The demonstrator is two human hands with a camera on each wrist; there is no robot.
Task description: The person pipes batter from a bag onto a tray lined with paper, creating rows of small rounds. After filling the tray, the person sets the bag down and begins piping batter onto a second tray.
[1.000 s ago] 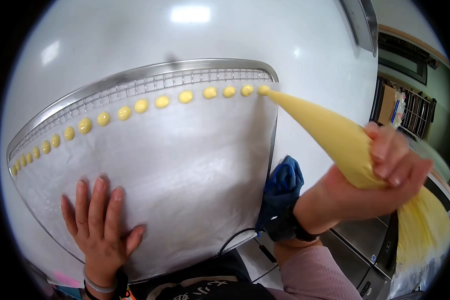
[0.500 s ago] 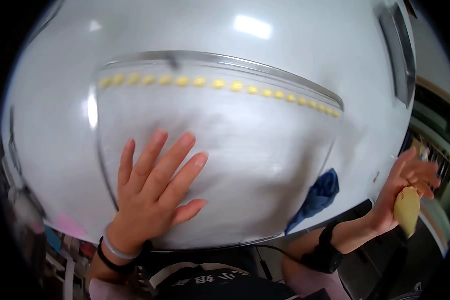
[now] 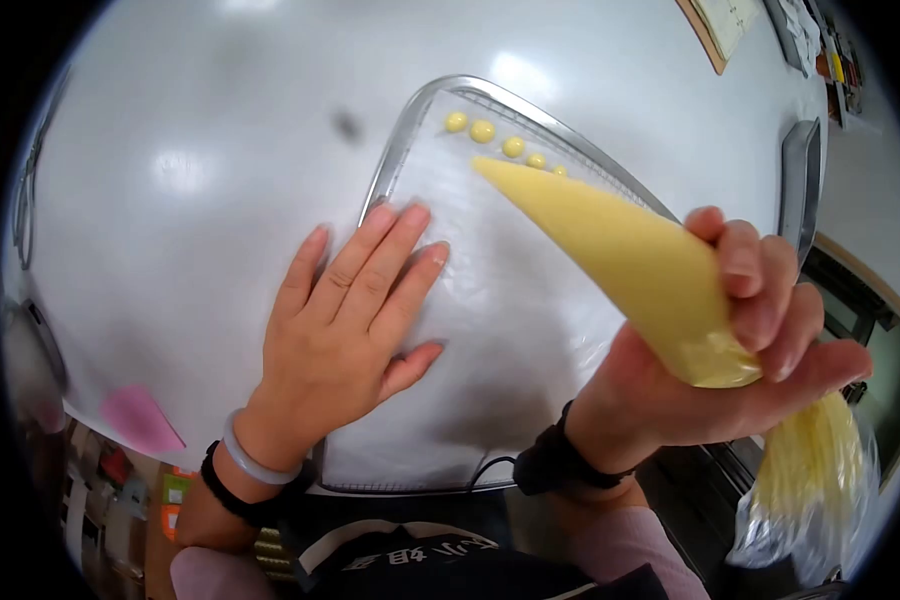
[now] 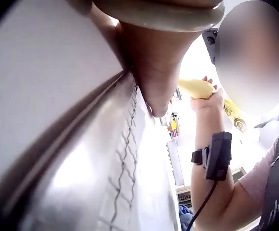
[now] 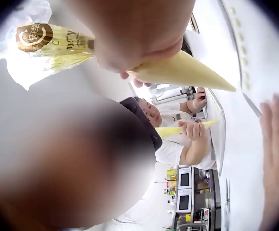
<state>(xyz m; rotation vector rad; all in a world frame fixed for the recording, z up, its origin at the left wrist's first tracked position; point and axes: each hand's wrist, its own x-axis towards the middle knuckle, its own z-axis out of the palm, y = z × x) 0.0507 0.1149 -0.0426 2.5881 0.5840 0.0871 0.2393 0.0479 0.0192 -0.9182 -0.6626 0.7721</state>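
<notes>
My right hand grips a piping bag full of pale yellow batter, its fingers curled round the upper part. The bag slants down to the left, and its tip is just below a row of round yellow dots in the head view. Those dots sit on white baking paper laid over a wire rack in a metal tray. Fingers straight, my left hand lies over the paper's left side and the tray's left edge. The bag's loose clear end hangs behind the right hand.
A pink piece lies at the table's near left edge. Another metal tray stands at the right, with an open notebook farther back. Across the table, another person holds a piping bag. A blue cloth shows in the left wrist view.
The right hand finished the row's right-end dot, swung out right with loosened fingers, then brought the bag back near the row's left end. The left hand shifted onto the tray's left edge.
</notes>
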